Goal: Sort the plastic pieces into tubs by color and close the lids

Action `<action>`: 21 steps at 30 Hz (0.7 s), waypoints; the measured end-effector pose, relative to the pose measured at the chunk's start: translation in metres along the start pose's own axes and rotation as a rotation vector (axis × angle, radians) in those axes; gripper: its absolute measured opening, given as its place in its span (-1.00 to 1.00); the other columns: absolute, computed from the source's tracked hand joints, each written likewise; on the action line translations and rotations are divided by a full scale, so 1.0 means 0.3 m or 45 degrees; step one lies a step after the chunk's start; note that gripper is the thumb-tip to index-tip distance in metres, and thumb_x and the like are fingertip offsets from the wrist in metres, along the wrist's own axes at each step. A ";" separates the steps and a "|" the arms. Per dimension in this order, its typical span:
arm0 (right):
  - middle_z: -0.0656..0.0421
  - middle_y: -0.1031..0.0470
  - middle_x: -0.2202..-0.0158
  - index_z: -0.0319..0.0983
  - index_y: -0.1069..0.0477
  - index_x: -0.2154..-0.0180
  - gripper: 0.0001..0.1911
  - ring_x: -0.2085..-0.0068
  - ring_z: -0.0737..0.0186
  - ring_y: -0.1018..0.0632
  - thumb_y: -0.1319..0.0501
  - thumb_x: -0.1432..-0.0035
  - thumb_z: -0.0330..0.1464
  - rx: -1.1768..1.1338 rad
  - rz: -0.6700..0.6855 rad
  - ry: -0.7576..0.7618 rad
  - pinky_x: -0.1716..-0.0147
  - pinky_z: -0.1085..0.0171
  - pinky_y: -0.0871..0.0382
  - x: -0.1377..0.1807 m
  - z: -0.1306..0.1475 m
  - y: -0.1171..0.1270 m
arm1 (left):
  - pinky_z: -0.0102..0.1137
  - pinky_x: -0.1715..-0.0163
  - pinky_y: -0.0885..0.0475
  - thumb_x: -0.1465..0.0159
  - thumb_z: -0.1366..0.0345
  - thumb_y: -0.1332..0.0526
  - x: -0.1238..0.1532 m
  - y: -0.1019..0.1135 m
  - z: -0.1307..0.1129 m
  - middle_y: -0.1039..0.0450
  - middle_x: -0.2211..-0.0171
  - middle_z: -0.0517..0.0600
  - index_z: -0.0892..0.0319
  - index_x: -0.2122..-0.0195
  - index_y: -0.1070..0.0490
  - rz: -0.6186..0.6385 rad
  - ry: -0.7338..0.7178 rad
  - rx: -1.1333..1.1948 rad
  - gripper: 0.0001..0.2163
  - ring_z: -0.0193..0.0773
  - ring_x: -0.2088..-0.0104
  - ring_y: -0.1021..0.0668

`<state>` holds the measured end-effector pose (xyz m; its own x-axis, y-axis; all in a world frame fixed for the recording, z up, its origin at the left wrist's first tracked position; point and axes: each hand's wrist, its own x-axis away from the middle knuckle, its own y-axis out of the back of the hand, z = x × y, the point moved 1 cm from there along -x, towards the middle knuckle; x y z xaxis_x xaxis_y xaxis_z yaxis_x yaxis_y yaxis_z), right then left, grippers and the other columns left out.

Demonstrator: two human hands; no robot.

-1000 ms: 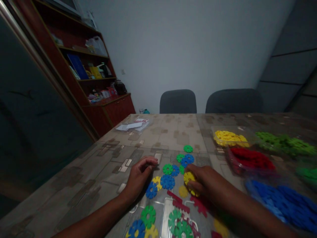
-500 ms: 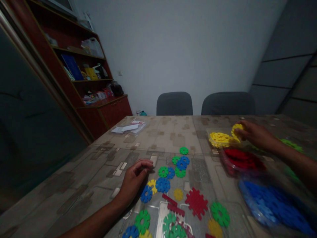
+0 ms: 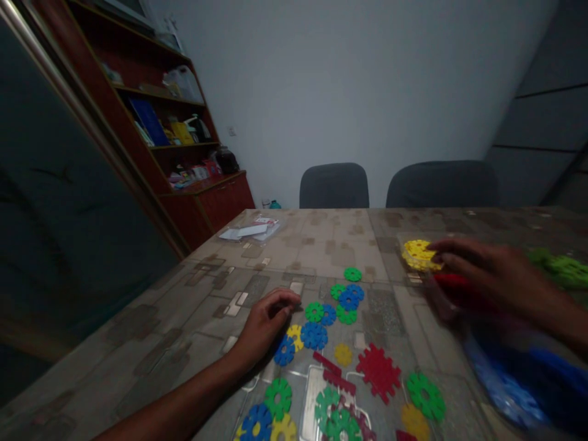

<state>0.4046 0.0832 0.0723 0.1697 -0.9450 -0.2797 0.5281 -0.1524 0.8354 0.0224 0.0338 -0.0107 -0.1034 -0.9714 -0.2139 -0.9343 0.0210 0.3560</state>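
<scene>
On your far left stands a dark red shelf unit (image 3: 184, 147), well apart from your hands, and a clear packet of papers (image 3: 250, 231) lies near the far left corner of the table (image 3: 184, 331). Your left hand (image 3: 264, 324) rests on the tabletop with the fingers curled loosely inward, pinching nothing that shows; a blue disc (image 3: 285, 351) and a small yellow disc (image 3: 294, 335) lie just beside its knuckles, on its right. Further right comes a loose scatter of green and blue discs (image 3: 337, 303), then a big red toothed piece (image 3: 378, 372) nearer to you, with a green disc (image 3: 425, 396) beside it. Your right hand (image 3: 487, 275) hangs blurred over the clear trays, fingers stretched forward and close together; I cannot tell whether it grips anything. The pile of yellow discs (image 3: 417, 254) lies in its tray just beyond the fingertips, to their left, apparently touching. The red pieces (image 3: 448, 283) lie directly under the hand.
</scene>
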 end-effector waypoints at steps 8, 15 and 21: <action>-0.08 -0.31 -0.24 -0.20 -0.39 -0.14 -0.51 -0.19 -0.15 -0.36 -0.16 -0.15 -0.42 0.002 0.796 0.335 -0.09 -0.10 -0.32 0.288 0.345 -0.280 | -0.30 0.03 -0.28 -0.08 0.38 -0.34 0.003 0.065 -0.075 -0.44 0.08 0.02 0.05 0.12 -0.52 0.521 -0.080 -0.397 -0.70 -0.09 0.08 -0.44; 0.01 -0.51 0.08 -0.22 -0.49 0.17 -0.74 0.06 -0.03 -0.48 -0.13 -0.13 -0.54 0.006 0.834 0.350 0.06 -0.03 -0.38 0.267 0.368 -0.298 | -0.42 0.30 -0.24 -0.04 0.35 -0.38 0.029 0.079 -0.089 -0.37 0.24 -0.09 0.08 0.23 -0.43 0.577 0.006 -0.524 -0.74 -0.21 0.27 -0.41; 0.07 -0.53 0.22 -0.24 -0.48 0.23 -0.75 0.20 0.13 -0.50 -0.04 -0.23 -0.53 -0.089 0.669 0.422 0.20 0.15 -0.41 0.253 0.400 -0.317 | -0.45 0.39 -0.22 -0.10 0.41 -0.29 0.036 0.054 -0.095 -0.38 0.35 -0.11 0.11 0.30 -0.36 0.553 0.058 -0.339 -0.84 -0.26 0.35 -0.39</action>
<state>0.2674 -0.0088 0.0284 0.6649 -0.7467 0.0185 0.3554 0.3380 0.8715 0.0160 0.0168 0.0186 -0.4424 -0.8958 0.0435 -0.6882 0.3702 0.6240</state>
